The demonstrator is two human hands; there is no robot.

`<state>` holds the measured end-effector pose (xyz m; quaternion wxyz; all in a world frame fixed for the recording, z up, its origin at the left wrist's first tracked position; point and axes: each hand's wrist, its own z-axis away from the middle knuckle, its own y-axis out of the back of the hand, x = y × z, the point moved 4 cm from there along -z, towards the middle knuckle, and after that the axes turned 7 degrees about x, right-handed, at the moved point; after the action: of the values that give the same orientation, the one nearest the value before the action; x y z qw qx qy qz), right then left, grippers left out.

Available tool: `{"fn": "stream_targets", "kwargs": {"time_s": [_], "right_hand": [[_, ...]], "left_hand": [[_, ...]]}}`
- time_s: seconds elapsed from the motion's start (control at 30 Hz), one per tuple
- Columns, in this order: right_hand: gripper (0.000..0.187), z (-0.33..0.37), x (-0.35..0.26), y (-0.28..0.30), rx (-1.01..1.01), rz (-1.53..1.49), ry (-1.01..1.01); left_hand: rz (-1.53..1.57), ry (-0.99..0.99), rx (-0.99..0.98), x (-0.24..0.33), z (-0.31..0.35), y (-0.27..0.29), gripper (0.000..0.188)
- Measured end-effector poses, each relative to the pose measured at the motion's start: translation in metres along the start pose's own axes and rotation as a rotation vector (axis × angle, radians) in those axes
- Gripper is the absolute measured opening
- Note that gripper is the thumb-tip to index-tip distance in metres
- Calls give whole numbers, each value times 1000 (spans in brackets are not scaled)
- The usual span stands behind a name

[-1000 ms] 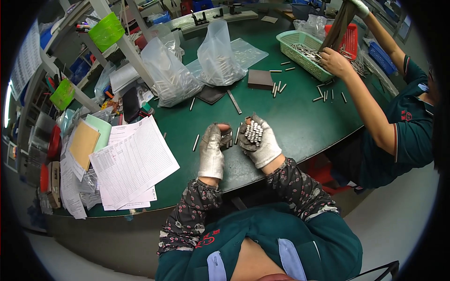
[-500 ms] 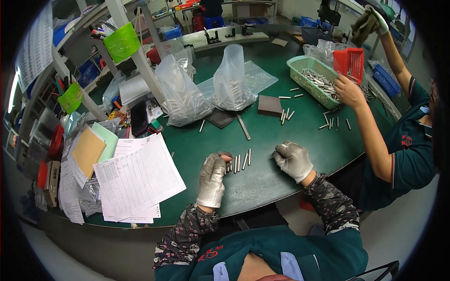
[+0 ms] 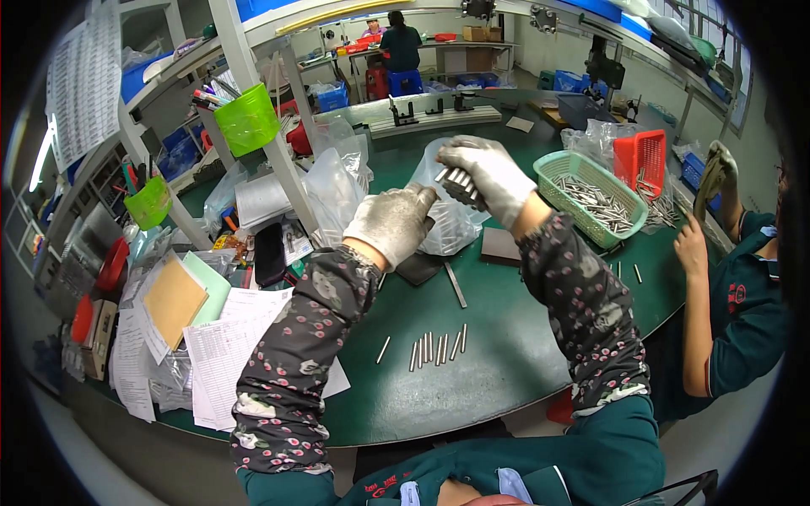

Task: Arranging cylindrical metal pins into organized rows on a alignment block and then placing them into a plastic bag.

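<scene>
My right hand [image 3: 491, 179], in a whitish glove, is closed round several short metal pins [image 3: 460, 182]. It is raised over a clear plastic bag [image 3: 451, 232] standing on the table. My left hand [image 3: 392, 223], gloved too, has its fingers curled against the bag's near left side and seems to grip it; the fingertips are partly hidden. Below my hands, several loose metal pins [image 3: 440, 347] lie in a rough row on the green tabletop [image 3: 498, 371]. A second plastic bag [image 3: 333, 192] stands to the left, partly behind my left hand.
A green basket [image 3: 582, 202] full of pins stands at the right, with a red basket [image 3: 639, 160] behind it. A co-worker at the right holds a dark cloth item [image 3: 713, 181]. Papers [image 3: 224, 350] cover the left side. A brown block [image 3: 500, 245] lies beyond my right sleeve.
Both my hands have moved from the near table edge up to the bag; pins now show in my right hand. The view has tilted upward. The co-worker's hand has left the green basket.
</scene>
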<state>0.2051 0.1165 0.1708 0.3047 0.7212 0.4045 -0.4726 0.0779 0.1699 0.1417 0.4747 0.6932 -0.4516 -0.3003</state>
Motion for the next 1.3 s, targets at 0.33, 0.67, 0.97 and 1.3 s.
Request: {"fn": "stream_targets", "kwargs": {"time_s": [0.33,0.67,0.97,1.3], "right_hand": [[29,-48,35,10,51,1200,45],[29,-24,20,59,-205,1381,-57],[19,-18,-11,-6,-551,556,342],[37,-30,23,-29,-706,1552,-177]], "left_hand": [[-31,188,230,-21,-8,-18,34],[6,54,71,-24,-14,-9,27],[79,-583,232,6,2,-8,15],[-105,-473,56,-20,9,-3,27]]}}
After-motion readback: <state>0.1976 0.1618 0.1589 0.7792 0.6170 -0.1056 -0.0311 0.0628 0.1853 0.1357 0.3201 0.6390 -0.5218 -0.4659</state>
